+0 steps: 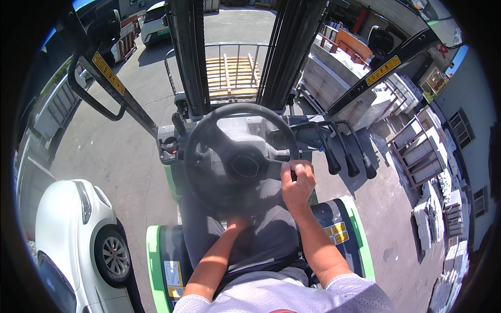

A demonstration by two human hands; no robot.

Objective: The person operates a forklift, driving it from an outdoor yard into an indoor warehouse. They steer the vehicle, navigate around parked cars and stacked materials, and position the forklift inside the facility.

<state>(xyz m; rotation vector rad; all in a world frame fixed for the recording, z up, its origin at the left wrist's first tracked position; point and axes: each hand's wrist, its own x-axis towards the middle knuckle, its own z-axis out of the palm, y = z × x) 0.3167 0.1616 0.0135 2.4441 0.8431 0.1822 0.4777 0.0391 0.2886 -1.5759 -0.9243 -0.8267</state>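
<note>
White car [58, 214] left; pallet [226, 72] beyond mast [188, 57] and steering wheel [245, 165]

Can't see what my left hand [238, 224] is doing, it's mostly hidden behind the steering wheel [245, 166]. White car [68, 224] gets chopped at the bottom, mast [187, 52] runs off the top, yellow stickers [341, 238] too tiny to read.

A white car [60, 221] fills the lower left of the frame; another pale car [154, 26] stands at the upper left. An orange panel [353, 45] shows at upper right, pale stacked slabs [429, 221] at lower right, beside a building wall [474, 94] along the right edge.
</note>
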